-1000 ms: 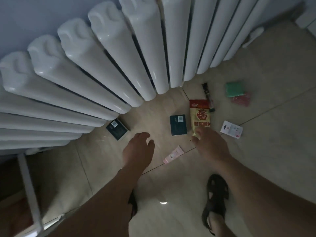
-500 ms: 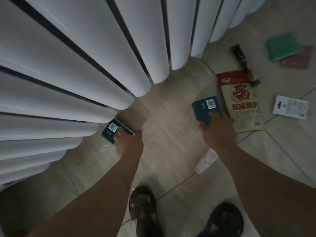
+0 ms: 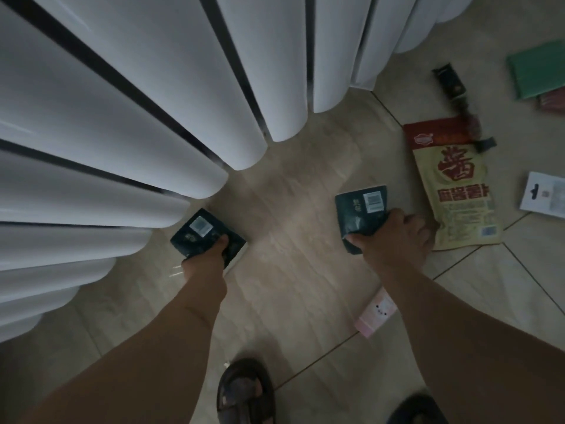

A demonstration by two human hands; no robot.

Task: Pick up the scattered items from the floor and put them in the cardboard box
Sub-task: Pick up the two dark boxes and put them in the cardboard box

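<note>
A dark green packet (image 3: 360,209), bearing a white barcode label, is gripped at its lower edge by the right hand (image 3: 394,240), the thumb pressed over its face; whether it is lifted clear of the tiled floor (image 3: 293,240) cannot be told. A second dark packet (image 3: 201,237), also labelled in white, is grasped by the left hand (image 3: 211,255), with the thumb laid across its top and the fingers curled beneath, just beside the foot of the white radiator (image 3: 137,102).

Just right of the right hand, a yellow and red snack bag (image 3: 452,185) printed with large red characters is laid flat on the floor. At its upper corner a dark, slim wrapper (image 3: 452,84) is seen. Further right, a white card (image 3: 544,194) is cut by the frame edge, and above it a green pad (image 3: 538,71) is set beside a red one (image 3: 553,101). A small pink packet (image 3: 377,316) is partly hidden under the right forearm.

Two dark sandals (image 3: 244,393) are placed at the bottom of the view. The cardboard box is not in view.
</note>
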